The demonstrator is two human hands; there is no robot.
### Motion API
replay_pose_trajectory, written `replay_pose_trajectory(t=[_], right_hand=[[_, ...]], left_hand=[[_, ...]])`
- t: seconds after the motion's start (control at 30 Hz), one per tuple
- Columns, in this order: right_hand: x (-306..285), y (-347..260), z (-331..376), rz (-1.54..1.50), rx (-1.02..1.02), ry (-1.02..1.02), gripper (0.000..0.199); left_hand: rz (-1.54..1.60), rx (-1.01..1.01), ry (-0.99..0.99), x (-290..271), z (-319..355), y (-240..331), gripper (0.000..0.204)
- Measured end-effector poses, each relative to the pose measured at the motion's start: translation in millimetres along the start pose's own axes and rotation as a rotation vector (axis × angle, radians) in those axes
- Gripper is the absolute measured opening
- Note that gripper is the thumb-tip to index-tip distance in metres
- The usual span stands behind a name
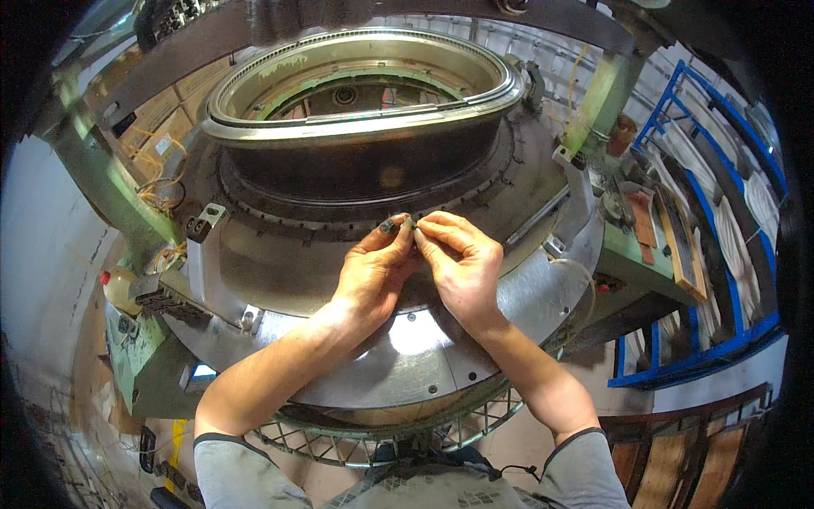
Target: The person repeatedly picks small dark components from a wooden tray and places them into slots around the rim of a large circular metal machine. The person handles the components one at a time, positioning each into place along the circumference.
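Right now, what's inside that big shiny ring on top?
Inside the ring you can see green metal spokes and a round hub. The ring's near wall hides whatever lies deeper.

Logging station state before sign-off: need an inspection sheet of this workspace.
Surface: round grey metal machine bed, bolt holes, glare patch.
Job's things: small dark part pinched between both hands, by the toothed ring.
Clutter: red-capped bottle at left.
Grips: left hand and right hand fingertips meet on the part.
Cables: yellow wires at left.
Surroundings: green frame, blue rack at right.
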State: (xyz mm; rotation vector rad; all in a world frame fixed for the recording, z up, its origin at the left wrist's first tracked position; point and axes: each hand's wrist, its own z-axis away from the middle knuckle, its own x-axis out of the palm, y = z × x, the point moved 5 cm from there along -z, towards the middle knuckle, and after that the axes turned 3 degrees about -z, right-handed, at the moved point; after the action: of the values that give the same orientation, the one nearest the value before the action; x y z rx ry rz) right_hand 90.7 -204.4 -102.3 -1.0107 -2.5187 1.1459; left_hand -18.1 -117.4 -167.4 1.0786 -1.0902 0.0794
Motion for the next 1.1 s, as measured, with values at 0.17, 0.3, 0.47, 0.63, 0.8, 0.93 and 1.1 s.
replay_pose_trajectory(t=[0.17,0.3,0.47,0.63,0.8,0.93,1.1], right_hand=[[1,-16,1,0.268,-0.204,-0.039,0.015],[0,-23,2,0.436,-0.289,-0.069,0.019],[-3,-19,4,0.442,-0.211,-0.032,0.014],[-2,-16,7,0.462,-0.22,-0.032,0.009],[0,-17,9,0.504,-0.211,-0.03,0.009],[0,-14,9,0.529,-0.192,-0.039,0.008],[1,-5,8,0.47,-0.055,-0.099,0.01]], left_hand=[[0.047,-0.04,-0.023,-3,-1,-1,0.017],[0.02,-0.031,-0.016,-4,-5,2,0.016],[-0.049,-0.051,-0.029,-2,-3,3,0.015],[-0.035,-0.075,-0.035,-3,-4,-1,0.014],[-0.066,-0.086,-0.023,-4,-2,-3,0.016],[-0.093,-0.041,-0.028,-4,-3,1,0.014],[-0.255,-0.027,0.01,-4,-1,7,0.016]])
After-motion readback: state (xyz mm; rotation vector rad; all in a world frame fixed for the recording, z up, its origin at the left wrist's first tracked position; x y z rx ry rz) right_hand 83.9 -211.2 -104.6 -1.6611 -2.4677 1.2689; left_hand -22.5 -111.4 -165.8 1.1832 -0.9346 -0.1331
